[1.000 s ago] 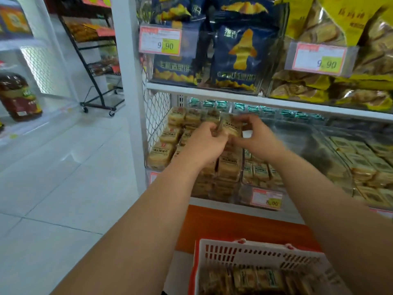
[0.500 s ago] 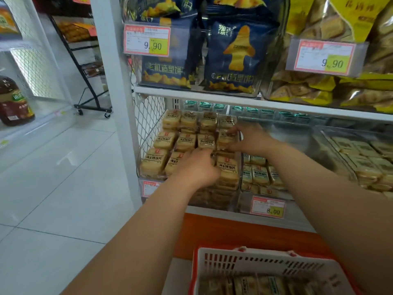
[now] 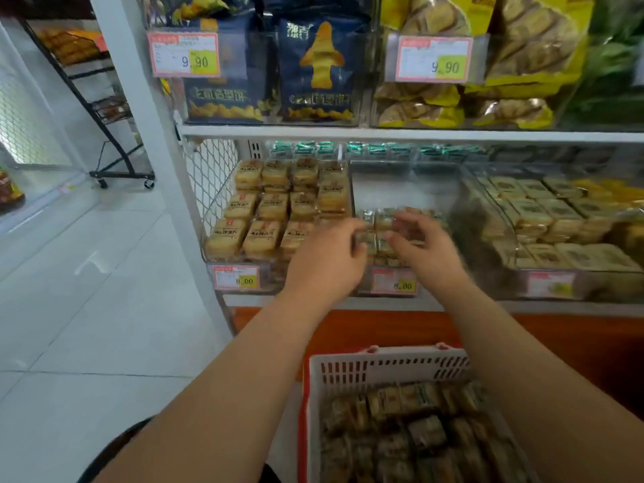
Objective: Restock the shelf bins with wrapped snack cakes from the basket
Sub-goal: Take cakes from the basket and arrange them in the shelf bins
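Hands meet over the middle bin (image 3: pixel 400 190), a clear plastic tray on the lower shelf that is far less full than its neighbours, which looks like the reason both arms reach there. The left hand (image 3: pixel 327 259) hangs at the bin's front left corner with its fingers curled toward a wrapped snack cake (image 3: pixel 369 238); motion blur keeps me from telling whether it truly grips the packet or only touches it. The right hand (image 3: pixel 423 244) sits just beside it, fingers bent over the low row of cakes (image 3: pixel 385 219) in that bin, and again I cannot tell if anything is pinched. My guess is that the two hands are squaring up packets so the labels face forward, as they do in the left bin (image 3: pixel 275 207), where golden cakes stand in tidy ranks behind an 8.00 price tag (image 3: pixel 237 277). The right bin (image 3: pixel 543 217) is likewise packed. The supply lies well below the hands: a white basket with a red rim (image 3: pixel 383 364) stands close to the person, between the forearms, holding many more wrapped cakes (image 3: pixel 411 427) lying loosely on their sides. Judging by that heap and the middle bin's bare back half, restocking has a good way to go.
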Available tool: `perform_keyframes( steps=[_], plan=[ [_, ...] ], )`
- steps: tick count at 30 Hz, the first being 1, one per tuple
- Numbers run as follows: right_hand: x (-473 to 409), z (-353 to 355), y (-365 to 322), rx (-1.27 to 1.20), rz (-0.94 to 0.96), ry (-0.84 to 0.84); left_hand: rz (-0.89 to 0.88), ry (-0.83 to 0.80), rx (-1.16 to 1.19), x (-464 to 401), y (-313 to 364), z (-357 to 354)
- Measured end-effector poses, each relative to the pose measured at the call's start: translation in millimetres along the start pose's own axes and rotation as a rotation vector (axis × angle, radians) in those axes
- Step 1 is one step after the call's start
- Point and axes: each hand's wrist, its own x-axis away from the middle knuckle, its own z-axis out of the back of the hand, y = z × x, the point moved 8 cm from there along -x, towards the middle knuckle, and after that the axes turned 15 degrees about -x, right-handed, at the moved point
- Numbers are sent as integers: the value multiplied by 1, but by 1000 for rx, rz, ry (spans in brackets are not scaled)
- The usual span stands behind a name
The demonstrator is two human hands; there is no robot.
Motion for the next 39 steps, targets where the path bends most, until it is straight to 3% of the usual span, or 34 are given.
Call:
perform_keyframes(
  steps=[4, 6, 11, 15, 21, 24, 26, 28, 30, 36, 39],
  plan=[
    [83, 39, 55, -57, -84, 112, -87, -186, 19, 35, 37, -62],
    [115, 50, 97, -26, -170, 115, -29, -315, 62, 59, 33, -113],
    [185, 53, 216, 152, -592, -127, 136, -615, -8, 157, -6, -242],
    [224, 56, 271, 348, -758, -246, 193, -823, 0, 205, -25, -293],
    [243, 43, 324, 369, -827, -318, 30, -958, -213, 237, -38, -354],
    [242, 37, 336, 429, -832, -364, 46, -1087, -308, 251, -30, -364],
    [244, 37, 342, 422, -861, -355, -3, -1096, -382, 251, -27, -365],
    [248, 39, 349, 404, -901, -343, 67, -1068, -349, 250, -33, -372],
    [248, 42, 351, 375, -920, -306, 239, -991, -184, 243, -38, -367],
    [237, 55, 342, 243, -949, -117, 487, -844, 250, 222, -49, -335],
    [232, 53, 328, 58, -978, -9, 612, -784, 467, 213, -53, -318]
  ],
)
